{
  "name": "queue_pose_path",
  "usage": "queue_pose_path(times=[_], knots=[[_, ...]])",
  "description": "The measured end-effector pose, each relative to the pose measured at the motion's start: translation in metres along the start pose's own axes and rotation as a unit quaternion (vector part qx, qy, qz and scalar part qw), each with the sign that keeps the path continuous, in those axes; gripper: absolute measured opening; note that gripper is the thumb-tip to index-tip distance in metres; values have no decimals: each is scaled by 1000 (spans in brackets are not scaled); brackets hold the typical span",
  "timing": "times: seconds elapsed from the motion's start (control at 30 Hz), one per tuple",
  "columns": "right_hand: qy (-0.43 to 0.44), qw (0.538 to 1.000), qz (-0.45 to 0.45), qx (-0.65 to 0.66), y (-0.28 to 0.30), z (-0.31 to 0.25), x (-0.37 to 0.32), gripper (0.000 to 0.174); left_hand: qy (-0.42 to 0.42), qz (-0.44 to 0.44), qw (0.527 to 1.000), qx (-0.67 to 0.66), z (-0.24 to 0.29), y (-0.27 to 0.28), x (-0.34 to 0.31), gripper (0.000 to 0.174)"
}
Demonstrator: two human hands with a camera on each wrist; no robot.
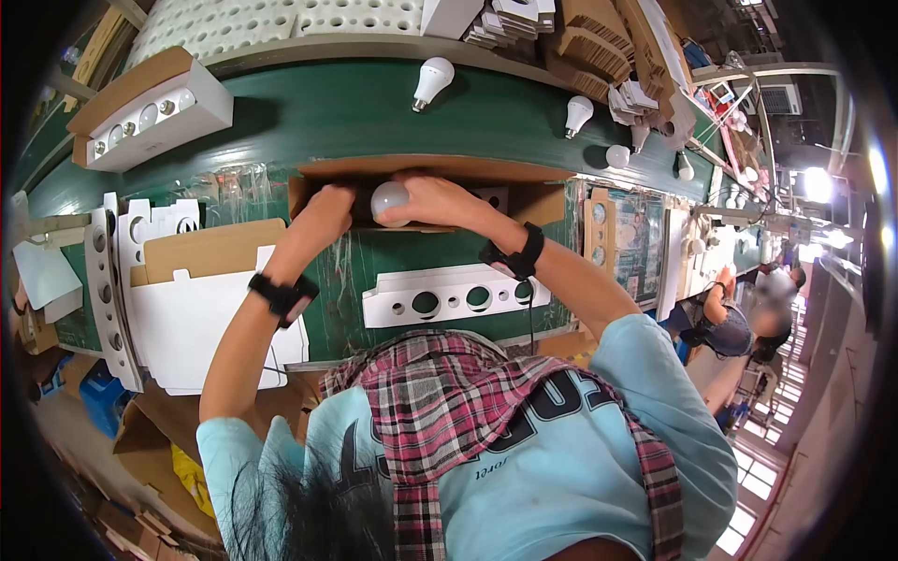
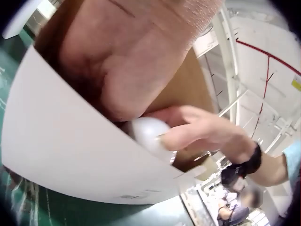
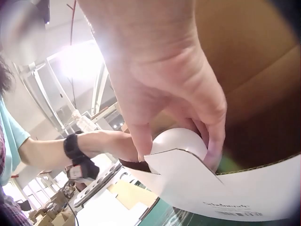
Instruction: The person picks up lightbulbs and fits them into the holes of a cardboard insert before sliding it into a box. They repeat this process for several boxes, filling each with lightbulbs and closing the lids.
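Note:
A long carton [image 1: 440,169], white outside and brown inside, lies open in front of me. My right hand [image 1: 428,200] holds a light bulb [image 1: 389,203] at the carton's opening. In the right wrist view, thumb and fingers pinch the white round bulb [image 3: 181,140] just behind the carton's cut front edge. My left hand [image 1: 325,211] reaches into the carton's left end. Its fingers are hidden behind the white wall [image 2: 80,141] in the left wrist view, so I cannot tell what they grip.
A white insert with round holes [image 1: 454,319] lies on the near side. Flat cartons [image 1: 206,327] are stacked at left. A filled bulb carton [image 1: 201,112] and loose bulbs [image 1: 435,79] rest on the green surface [image 1: 327,103] beyond. Folded cardboard [image 1: 594,42] stands at the back.

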State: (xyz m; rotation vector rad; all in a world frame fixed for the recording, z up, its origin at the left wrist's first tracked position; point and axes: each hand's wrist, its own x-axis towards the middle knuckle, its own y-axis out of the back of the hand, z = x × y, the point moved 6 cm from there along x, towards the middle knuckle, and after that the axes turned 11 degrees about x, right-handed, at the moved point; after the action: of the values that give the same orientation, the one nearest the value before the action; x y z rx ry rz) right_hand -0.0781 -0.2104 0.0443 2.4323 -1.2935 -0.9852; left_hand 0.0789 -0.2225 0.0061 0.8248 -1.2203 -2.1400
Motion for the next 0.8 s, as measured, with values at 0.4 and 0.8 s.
queue_pose_path(times=[0.4, 0.8], knots=[[-16, 994, 40, -105, -34, -16, 35, 66, 11, 115, 990, 86, 39, 16, -62, 25], [126, 991, 41, -14, 186, -72, -15, 25, 47, 142, 988, -24, 37, 56, -84, 36]])
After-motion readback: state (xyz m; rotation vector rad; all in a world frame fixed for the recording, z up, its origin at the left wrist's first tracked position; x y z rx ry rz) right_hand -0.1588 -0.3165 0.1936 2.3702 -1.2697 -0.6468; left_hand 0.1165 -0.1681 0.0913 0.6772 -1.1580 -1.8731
